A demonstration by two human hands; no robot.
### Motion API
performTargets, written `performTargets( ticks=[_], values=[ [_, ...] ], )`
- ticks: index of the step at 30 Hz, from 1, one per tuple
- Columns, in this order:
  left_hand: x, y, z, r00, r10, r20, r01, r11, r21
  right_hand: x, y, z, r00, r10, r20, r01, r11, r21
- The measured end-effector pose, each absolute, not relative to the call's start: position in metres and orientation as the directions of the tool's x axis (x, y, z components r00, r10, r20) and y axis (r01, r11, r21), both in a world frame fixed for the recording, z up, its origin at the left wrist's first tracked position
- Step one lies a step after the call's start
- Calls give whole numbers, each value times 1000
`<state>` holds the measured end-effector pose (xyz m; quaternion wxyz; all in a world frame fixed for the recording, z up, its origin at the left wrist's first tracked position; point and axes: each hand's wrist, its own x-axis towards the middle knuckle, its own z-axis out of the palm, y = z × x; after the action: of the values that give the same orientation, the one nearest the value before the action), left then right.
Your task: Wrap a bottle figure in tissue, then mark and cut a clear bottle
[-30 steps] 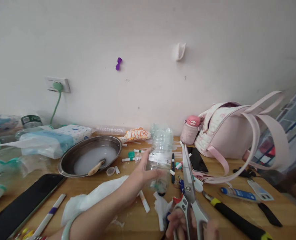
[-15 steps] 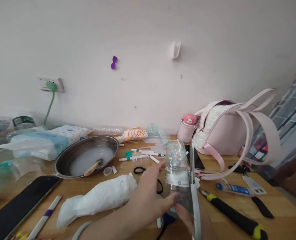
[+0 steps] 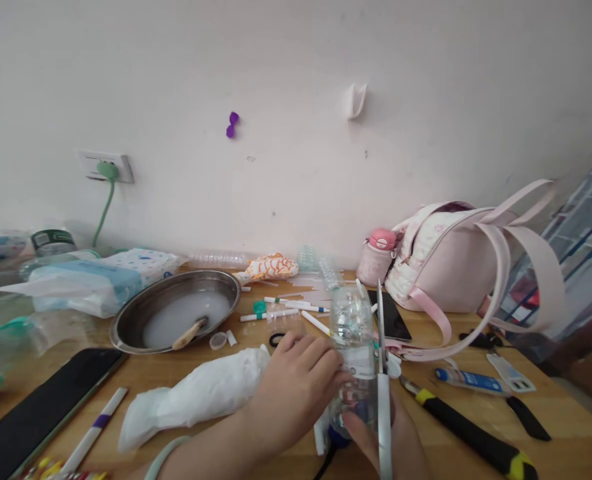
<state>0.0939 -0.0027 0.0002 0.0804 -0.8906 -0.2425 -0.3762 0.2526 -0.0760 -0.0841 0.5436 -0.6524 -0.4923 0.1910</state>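
Plainly, the left hand [image 3: 299, 387] curls against the bottle [image 3: 352, 319].

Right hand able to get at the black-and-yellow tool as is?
Probably not: the right hand is taken up with the scissors, its thumb against the bottle. The tool itself looks within easy reach, just to the right, nothing on top.

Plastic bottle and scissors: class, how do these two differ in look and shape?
The plastic bottle is see-through, while the scissors are solid grey. The bottle is broad and rounded; the scissors look thin, seen nearly edge-on. The bottle carries a pale label band; the scissors show none. Both are longer than they are wide.
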Motion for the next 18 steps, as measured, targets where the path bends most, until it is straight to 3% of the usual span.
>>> performTargets(
  ticks=[6, 18],
  values=[
    [94, -3, -3, 615, 294, 732, 495, -866, -68, 256, -74, -69, 409, 887, 215, 412, 31, -911],
    [92, 5, -7, 626, 268, 733, 458, -886, -66, 250, -73, -73, 457, 861, 222, 400, 24, -916]
  ],
)
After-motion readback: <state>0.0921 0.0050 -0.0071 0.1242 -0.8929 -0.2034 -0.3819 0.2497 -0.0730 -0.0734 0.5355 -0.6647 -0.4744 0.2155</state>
